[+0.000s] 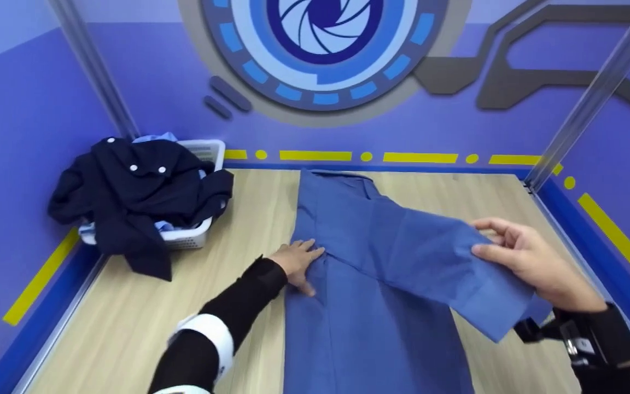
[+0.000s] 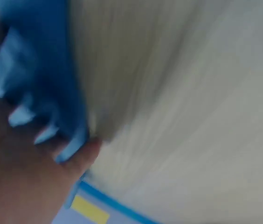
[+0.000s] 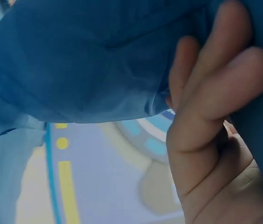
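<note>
A blue long garment, which looks like a shirt, lies lengthwise on the table with its collar end toward the back wall. Near its left edge my left hand rests on the cloth with fingers spread; the left wrist view shows the same hand at the fabric's edge. Off to the right, my right hand pinches the sleeve between thumb and fingers, holding it raised and stretched out from the body. Close up in the right wrist view, the right hand's fingers are bent against the blue cloth.
On the left stands a white basket heaped with clothes. A dark navy garment with white buttons hangs over its front. The wooden table is bounded by purple walls with yellow marks, and metal posts rise at the corners.
</note>
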A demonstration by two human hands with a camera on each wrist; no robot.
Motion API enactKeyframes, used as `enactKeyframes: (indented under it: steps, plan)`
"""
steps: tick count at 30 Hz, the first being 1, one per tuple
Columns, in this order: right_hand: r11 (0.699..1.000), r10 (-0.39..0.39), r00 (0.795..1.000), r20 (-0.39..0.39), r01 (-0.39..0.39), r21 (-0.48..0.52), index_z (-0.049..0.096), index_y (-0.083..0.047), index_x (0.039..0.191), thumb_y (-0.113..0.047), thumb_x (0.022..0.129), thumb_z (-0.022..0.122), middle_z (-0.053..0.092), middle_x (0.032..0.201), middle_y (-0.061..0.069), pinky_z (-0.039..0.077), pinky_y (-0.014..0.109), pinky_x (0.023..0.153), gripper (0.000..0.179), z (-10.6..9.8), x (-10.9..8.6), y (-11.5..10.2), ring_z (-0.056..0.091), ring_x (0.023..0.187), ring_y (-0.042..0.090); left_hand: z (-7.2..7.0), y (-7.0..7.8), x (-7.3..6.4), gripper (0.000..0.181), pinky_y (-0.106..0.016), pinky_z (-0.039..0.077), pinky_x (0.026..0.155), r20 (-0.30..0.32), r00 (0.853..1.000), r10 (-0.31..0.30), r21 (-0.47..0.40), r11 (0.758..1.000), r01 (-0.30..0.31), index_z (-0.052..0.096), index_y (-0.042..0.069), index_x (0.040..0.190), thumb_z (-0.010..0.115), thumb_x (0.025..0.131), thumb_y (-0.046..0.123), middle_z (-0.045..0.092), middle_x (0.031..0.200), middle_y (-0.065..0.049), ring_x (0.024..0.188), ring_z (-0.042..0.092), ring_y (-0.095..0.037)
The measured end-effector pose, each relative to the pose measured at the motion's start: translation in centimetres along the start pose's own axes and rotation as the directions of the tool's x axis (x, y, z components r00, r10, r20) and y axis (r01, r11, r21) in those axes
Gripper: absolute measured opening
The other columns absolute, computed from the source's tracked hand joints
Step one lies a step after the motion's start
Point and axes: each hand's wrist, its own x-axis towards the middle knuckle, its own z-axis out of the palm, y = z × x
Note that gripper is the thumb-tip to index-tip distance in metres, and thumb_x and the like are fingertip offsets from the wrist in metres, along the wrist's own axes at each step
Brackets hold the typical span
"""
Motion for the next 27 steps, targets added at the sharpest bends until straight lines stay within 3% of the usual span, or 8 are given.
enactKeyframes:
  steps: [3,6,10,15,18,22,24,27]
  plan:
    - [0.996,0.085,0.993,0.075,-0.082,-0.040,0.045,0.011,0.144,-0.010,0.102,0.062,0.070,0.091,0.003,0.058,0.029,0.059,0.050,0.5,-0.8,2.0,0.068,0.069,0.012,-1.7,-0.9,-0.3,0.085,-0.054,0.035,0.118,-0.002,1.000,0.028,-0.018,0.999,-0.028,0.047,0.015,0.155,0.084,0.085,0.044,0.043,0.159,-0.016,0.147,0.040,-0.037]
    - [0.977,0.162,0.981,0.111,-0.143,-0.158,0.043,0.014,0.146,-0.015,0.100,0.066,0.069,0.099,0.011,0.055,0.028,0.066,0.059,1.7,-1.8,4.5,0.064,0.075,0.011,-3.2,-2.2,0.7,0.058,-0.053,0.042,0.113,-0.128,0.991,0.031,-0.025,0.999,-0.035,0.058,0.006,0.144,0.071,0.096,0.037,0.054,0.147,-0.021,0.138,0.049,-0.038]
    - [0.956,0.209,0.970,0.121,-0.177,-0.236,0.048,0.015,0.142,-0.017,0.097,0.069,0.064,0.128,0.028,0.050,0.034,0.087,0.059,3.6,-3.4,7.2,0.064,0.106,0.024,-4.2,-4.1,2.6,0.050,-0.052,0.038,0.117,-0.269,0.963,-0.032,0.027,0.999,0.041,0.051,0.004,0.150,0.057,0.106,0.027,0.044,0.157,-0.022,0.144,0.044,-0.041]
    - [0.963,0.264,0.928,0.262,-0.269,-0.016,0.029,0.022,0.149,-0.018,0.103,0.063,0.059,0.138,0.030,0.053,0.030,0.089,0.070,4.8,-5.1,7.7,0.065,0.115,0.023,-3.6,-5.6,4.3,0.055,-0.056,0.028,0.122,-0.226,0.965,-0.130,0.011,0.991,0.136,0.036,0.011,0.161,0.049,0.109,0.026,0.029,0.168,-0.015,0.152,0.031,-0.039]
    - [0.968,0.177,0.931,0.319,-0.223,0.113,0.026,0.021,0.150,-0.013,0.105,0.058,0.060,0.138,0.026,0.056,0.028,0.089,0.065,5.2,-6.2,6.6,0.068,0.113,0.017,-2.7,-6.1,5.0,0.058,-0.057,0.027,0.122,-0.210,0.961,-0.178,-0.045,0.984,0.172,0.033,0.009,0.162,0.049,0.109,0.026,0.027,0.169,-0.015,0.154,0.028,-0.036]
    - [0.994,0.018,0.948,0.317,-0.052,0.100,0.040,0.013,0.147,-0.005,0.103,0.060,0.065,0.131,0.018,0.057,0.026,0.087,0.052,6.2,-7.3,4.6,0.068,0.107,0.014,-1.5,-6.3,5.6,0.060,-0.057,0.033,0.119,-0.236,0.949,-0.210,-0.042,0.978,0.206,0.034,0.007,0.161,0.053,0.107,0.028,0.029,0.168,-0.015,0.153,0.030,-0.035]
    - [0.998,-0.027,0.938,0.345,0.005,0.065,0.041,0.010,0.149,-0.004,0.102,0.061,0.062,0.135,0.021,0.057,0.026,0.086,0.053,7.0,-7.4,3.6,0.068,0.108,0.012,-1.4,-6.1,5.6,0.060,-0.057,0.036,0.116,-0.288,0.934,-0.210,-0.020,0.977,0.214,0.040,0.006,0.158,0.056,0.106,0.030,0.034,0.165,-0.017,0.150,0.035,-0.036]
    - [0.996,-0.014,0.920,0.391,0.049,-0.079,0.043,0.004,0.152,-0.012,0.102,0.065,0.057,0.142,0.021,0.054,0.022,0.087,0.057,8.5,-7.1,1.8,0.063,0.114,0.008,-2.0,-5.6,5.3,0.052,-0.056,0.042,0.110,-0.404,0.891,-0.206,-0.077,0.979,0.191,0.052,-0.001,0.148,0.059,0.105,0.027,0.048,0.152,-0.023,0.139,0.047,-0.040]
